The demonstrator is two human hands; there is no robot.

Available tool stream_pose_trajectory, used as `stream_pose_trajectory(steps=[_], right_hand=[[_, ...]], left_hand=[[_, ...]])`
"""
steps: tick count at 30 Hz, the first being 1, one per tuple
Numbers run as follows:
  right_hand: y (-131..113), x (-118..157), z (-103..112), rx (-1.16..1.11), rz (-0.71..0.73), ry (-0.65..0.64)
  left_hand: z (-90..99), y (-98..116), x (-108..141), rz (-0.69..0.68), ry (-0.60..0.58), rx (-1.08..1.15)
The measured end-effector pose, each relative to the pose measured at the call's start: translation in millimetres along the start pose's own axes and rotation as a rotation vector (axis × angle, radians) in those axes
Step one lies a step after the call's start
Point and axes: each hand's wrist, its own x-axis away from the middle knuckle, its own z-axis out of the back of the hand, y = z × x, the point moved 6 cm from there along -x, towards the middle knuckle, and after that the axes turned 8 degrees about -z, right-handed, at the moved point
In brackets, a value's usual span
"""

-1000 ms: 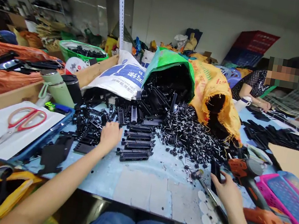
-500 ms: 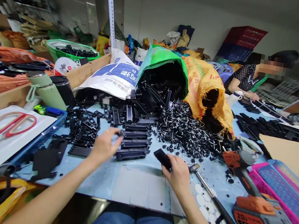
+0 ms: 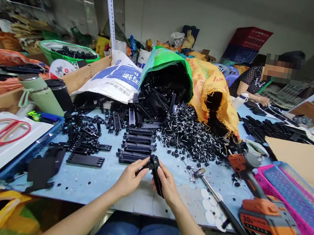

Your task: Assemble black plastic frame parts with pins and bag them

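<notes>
Both hands meet over the front middle of the bench. My right hand (image 3: 167,182) is closed around a long black plastic bar (image 3: 158,183), which slants down toward me. My left hand (image 3: 129,178) pinches a small black plastic piece (image 3: 145,165) against the bar's upper end; its exact shape is partly hidden by my fingers. Just beyond them lies a stack-like row of black plastic bars (image 3: 138,147). Left of the row are a flat black plate (image 3: 85,160) and a heap of small black parts (image 3: 81,130). A pile of black-headed metal pins (image 3: 193,134) spreads behind on the right.
A hammer (image 3: 215,198) lies right of my hands, beside white discs (image 3: 207,204) and an orange cordless drill (image 3: 268,220). Scissors (image 3: 5,133) rest at left. A green sack (image 3: 169,61) and an orange sack (image 3: 209,78) stand behind. A person (image 3: 250,81) works at far right.
My left hand has come right and toward me from the row of bars, carrying the small black piece. My right hand has moved left with the bar, and the two parts now meet.
</notes>
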Motion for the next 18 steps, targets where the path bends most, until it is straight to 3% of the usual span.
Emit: stream_pose_trajectory(steps=[2,7,12,14,16,18], right_hand=[[-5.2,0.4,1.6,-0.064,0.045,-0.034],[-19.1,5.0,9.1,0.167,0.223,-0.089],[-20.3,14.7,-6.5,0.105,0.321,0.040],[-17.1,18.4,-12.8,0.140,0.328,0.050],[-15.3,16.4,-13.1,0.289,0.317,-0.017],[-17.2,4.9,3.1,0.515,0.289,-0.052]], left_hand=[[-1.1,9.9,-0.5,-0.024,0.097,-0.006],[-3.8,21.1,-0.6,-0.036,0.144,-0.031],[-2.3,31.3,3.5,-0.062,0.440,0.007],[-10.3,26.1,6.8,-0.048,0.428,0.022],[-20.0,10.2,15.0,0.060,0.375,0.071],[-27.4,-6.8,27.6,0.180,0.310,0.075]])
